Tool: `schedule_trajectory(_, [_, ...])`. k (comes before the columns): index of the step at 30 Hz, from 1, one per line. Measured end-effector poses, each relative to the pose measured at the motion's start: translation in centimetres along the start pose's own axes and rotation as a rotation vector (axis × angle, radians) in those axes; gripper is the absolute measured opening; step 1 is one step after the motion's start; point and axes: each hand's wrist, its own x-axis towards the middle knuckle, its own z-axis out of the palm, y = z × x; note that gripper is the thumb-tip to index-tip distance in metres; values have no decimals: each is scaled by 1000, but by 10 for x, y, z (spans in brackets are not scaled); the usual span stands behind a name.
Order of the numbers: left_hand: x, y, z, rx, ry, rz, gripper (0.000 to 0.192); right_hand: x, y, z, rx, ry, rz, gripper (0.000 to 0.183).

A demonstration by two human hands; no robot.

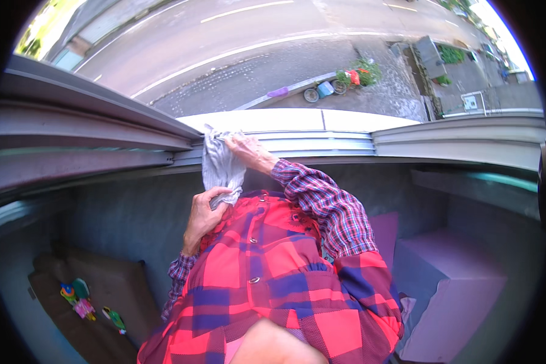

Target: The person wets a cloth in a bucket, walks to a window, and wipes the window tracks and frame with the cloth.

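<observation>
A light grey ribbed cloth (223,164) hangs over the inner edge of a sliding-window track (318,143). My right hand (250,150) presses the cloth's upper end down onto the track grooves, close to the left window frame (95,118). Something thin and pale shows at those fingertips; I cannot tell what it is. Lower down, my left hand (207,214) pinches the cloth's bottom end between thumb and fingers, in front of my red and blue plaid clothing (264,268).
Beyond the white outer sill (273,120) lies a paved yard and road (255,45) far below. Another window frame (459,136) bounds the right side. Indoors, a brown sofa (104,273) with several toys is at lower left, and a covered box-like piece (450,259) at lower right.
</observation>
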Motion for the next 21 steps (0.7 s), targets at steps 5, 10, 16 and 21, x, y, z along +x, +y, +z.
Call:
schedule_trajectory(5, [32,14,16,19,-178,102,23,-65,46,-42,-241,-243,108,36])
schedule_trajectory(10, [75,35,63,44,-430,257,24,-154,93,-111,-567,-256,228,36])
schedule_trajectory(16, [131,51,157,176,-584,608,24,-211,142,-149,-880,-441,663,20])
schedule_trajectory(21, [137,73,199,100,-618,617,26,-205,145,-142,-877,-380,754,9])
